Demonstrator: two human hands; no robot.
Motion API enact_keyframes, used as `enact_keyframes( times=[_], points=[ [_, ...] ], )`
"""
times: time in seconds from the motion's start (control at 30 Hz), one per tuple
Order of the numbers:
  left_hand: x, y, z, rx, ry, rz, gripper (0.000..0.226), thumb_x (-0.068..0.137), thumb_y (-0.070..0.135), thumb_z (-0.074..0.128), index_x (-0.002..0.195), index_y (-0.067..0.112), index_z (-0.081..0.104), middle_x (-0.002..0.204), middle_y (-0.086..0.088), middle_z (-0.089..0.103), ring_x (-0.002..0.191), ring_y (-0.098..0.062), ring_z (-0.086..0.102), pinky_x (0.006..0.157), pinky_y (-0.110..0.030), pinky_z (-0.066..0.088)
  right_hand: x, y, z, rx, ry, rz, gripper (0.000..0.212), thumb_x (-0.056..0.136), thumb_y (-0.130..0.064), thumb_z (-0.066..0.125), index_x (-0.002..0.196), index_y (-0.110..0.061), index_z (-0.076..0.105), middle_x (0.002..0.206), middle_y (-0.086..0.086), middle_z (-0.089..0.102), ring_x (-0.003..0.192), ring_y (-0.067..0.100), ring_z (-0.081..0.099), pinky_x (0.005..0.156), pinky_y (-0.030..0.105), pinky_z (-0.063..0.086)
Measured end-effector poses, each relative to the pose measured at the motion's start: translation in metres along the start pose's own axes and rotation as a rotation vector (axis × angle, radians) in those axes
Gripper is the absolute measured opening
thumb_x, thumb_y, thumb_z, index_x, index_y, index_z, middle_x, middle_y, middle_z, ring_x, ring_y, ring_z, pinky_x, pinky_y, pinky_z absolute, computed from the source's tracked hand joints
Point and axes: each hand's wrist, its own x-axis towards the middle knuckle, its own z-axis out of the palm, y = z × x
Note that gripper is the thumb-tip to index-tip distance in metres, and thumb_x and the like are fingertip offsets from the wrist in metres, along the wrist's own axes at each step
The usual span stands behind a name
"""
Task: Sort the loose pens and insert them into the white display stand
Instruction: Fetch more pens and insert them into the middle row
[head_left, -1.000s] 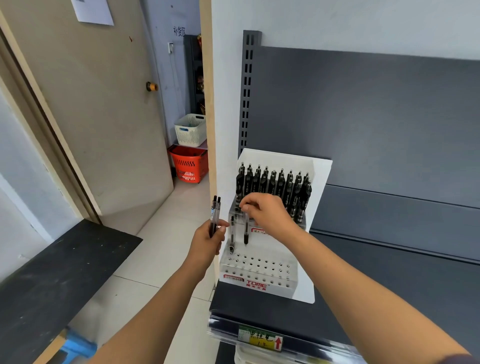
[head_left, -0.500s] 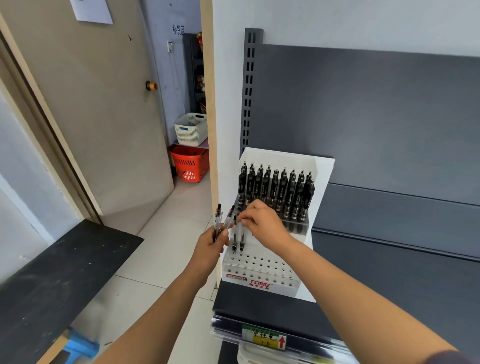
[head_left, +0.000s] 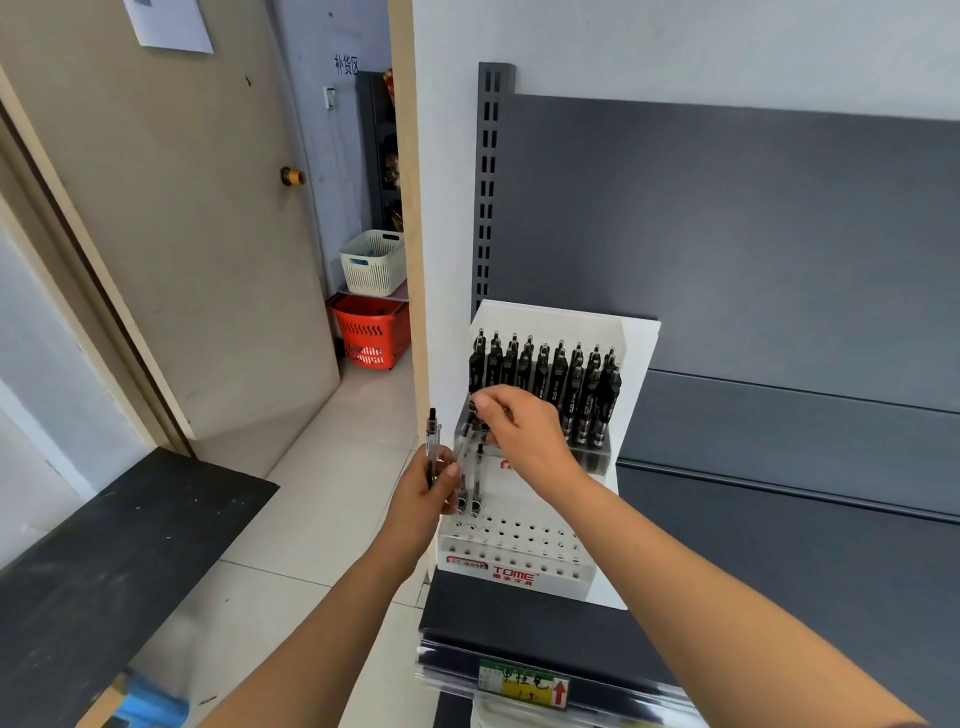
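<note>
White plastic marked TOME along its front edge, the display stand sits at the left end of a dark grey shelf, its back tier packed with a row of upright black pens and its lower stepped tiers showing mostly open holes. One clear pen stands upright in a hole near the stand's left edge; just beside it a leaning clear pen has its top pinched in the narrow grip of the person's right hand. The left hand, just left of the stand, has its grip curled round the barrel of a loose pen held upright; whether it holds more than one cannot be told. A yellow price label hangs on the shelf's front rail. Beyond the wall's edge, a red basket and a white basket sit past an open door.
</note>
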Motion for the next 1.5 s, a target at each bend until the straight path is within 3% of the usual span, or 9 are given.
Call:
enact_keyframes(
  times=[0.13, 0.3, 0.43, 0.63, 0.93, 1.1, 1.23, 1.33, 1.5],
  points=[
    [-0.001, 0.011, 0.015, -0.007, -0.037, 0.048, 0.005, 0.097, 0.014, 0.045, 0.096, 0.014, 0.050, 0.066, -0.002, 0.051, 0.053, -0.010, 0.051, 0.050, -0.014, 0.044, -0.003, -0.009, -0.005, 0.197, -0.030, 0.084, 0.006, 0.091, -0.017, 0.062, 0.089, -0.015, 0.067, 0.066, -0.008, 0.060, 0.048, -0.003, 0.051, 0.049, 0.017, 0.045],
    [-0.001, 0.019, 0.023, 0.010, -0.052, 0.091, 0.008, 0.096, 0.014, 0.048, 0.095, 0.013, 0.056, 0.073, -0.002, 0.057, 0.061, -0.006, 0.056, 0.061, -0.017, 0.048, -0.006, -0.005, -0.018, 0.370, 0.005, 0.184, 0.011, 0.088, -0.013, 0.065, 0.078, -0.015, 0.063, 0.067, 0.005, 0.062, 0.059, 0.019, 0.059, 0.057, 0.031, 0.055],
    [-0.001, 0.017, 0.019, 0.066, 0.020, 0.141, 0.012, 0.095, 0.014, 0.050, 0.095, 0.015, 0.062, 0.085, -0.008, 0.064, 0.079, -0.018, 0.058, 0.076, -0.035, 0.049, -0.008, 0.004, -0.030, 0.179, 0.089, 0.090, 0.017, 0.088, -0.018, 0.066, 0.072, -0.022, 0.062, 0.060, -0.005, 0.061, 0.053, 0.007, 0.059, 0.052, 0.020, 0.053],
    [0.000, 0.011, 0.017, 0.134, 0.032, 0.139, 0.015, 0.097, 0.016, 0.046, 0.095, 0.013, 0.061, 0.068, 0.000, 0.055, 0.055, -0.006, 0.049, 0.055, -0.017, 0.041, -0.011, 0.016, -0.023, 0.020, 0.104, 0.081, 0.010, 0.090, -0.023, 0.063, 0.082, -0.016, 0.063, 0.068, 0.000, 0.065, 0.069, 0.019, 0.066, 0.072, 0.041, 0.057],
    [-0.004, 0.002, 0.008, 0.161, -0.006, 0.080, 0.005, 0.094, 0.028, 0.050, 0.098, 0.027, 0.048, 0.082, -0.003, 0.053, 0.074, -0.013, 0.051, 0.065, -0.026, 0.043, -0.010, 0.032, -0.001, -0.288, -0.057, 0.027, 0.021, 0.093, -0.030, 0.057, 0.093, -0.014, 0.071, 0.089, 0.000, 0.065, 0.083, 0.018, 0.062, 0.074, 0.036, 0.052],
    [-0.004, -0.002, 0.004, 0.086, -0.016, 0.119, 0.012, 0.099, 0.028, 0.035, 0.097, 0.023, 0.045, 0.077, -0.001, 0.045, 0.054, -0.001, 0.039, 0.051, -0.013, 0.037, -0.008, 0.032, 0.006, -0.660, -0.017, -0.110, 0.027, 0.096, -0.038, 0.049, 0.092, -0.022, 0.071, 0.096, -0.005, 0.058, 0.088, 0.018, 0.058, 0.058, 0.025, 0.038],
    [-0.001, -0.006, 0.004, 0.148, -0.003, 0.106, 0.014, 0.100, 0.025, 0.036, 0.091, 0.026, 0.047, 0.067, 0.000, 0.047, 0.054, -0.008, 0.042, 0.050, -0.015, 0.041, -0.007, 0.033, 0.011, -0.690, 0.039, -0.130, 0.025, 0.096, -0.039, 0.048, 0.095, -0.022, 0.067, 0.097, -0.005, 0.060, 0.092, 0.017, 0.057, 0.059, 0.024, 0.036],
    [0.001, -0.007, 0.004, 0.126, 0.016, 0.104, 0.014, 0.098, 0.017, 0.041, 0.089, 0.025, 0.050, 0.079, -0.002, 0.053, 0.063, -0.006, 0.050, 0.056, -0.017, 0.051, -0.009, 0.038, 0.012, -0.681, 0.075, -0.129, 0.023, 0.095, -0.042, 0.050, 0.096, -0.023, 0.063, 0.097, -0.007, 0.060, 0.092, 0.015, 0.056, 0.060, 0.025, 0.036],
    [0.002, -0.005, 0.008, 0.138, 0.022, 0.125, 0.014, 0.094, 0.012, 0.051, 0.085, 0.023, 0.055, 0.079, 0.003, 0.058, 0.064, 0.000, 0.054, 0.066, -0.022, 0.053, -0.009, 0.041, 0.008, -0.692, -0.013, -0.139, 0.030, 0.098, -0.040, 0.044, 0.102, -0.025, 0.070, 0.100, -0.007, 0.061, 0.097, 0.016, 0.056, 0.063, 0.025, 0.038]
  ],
)
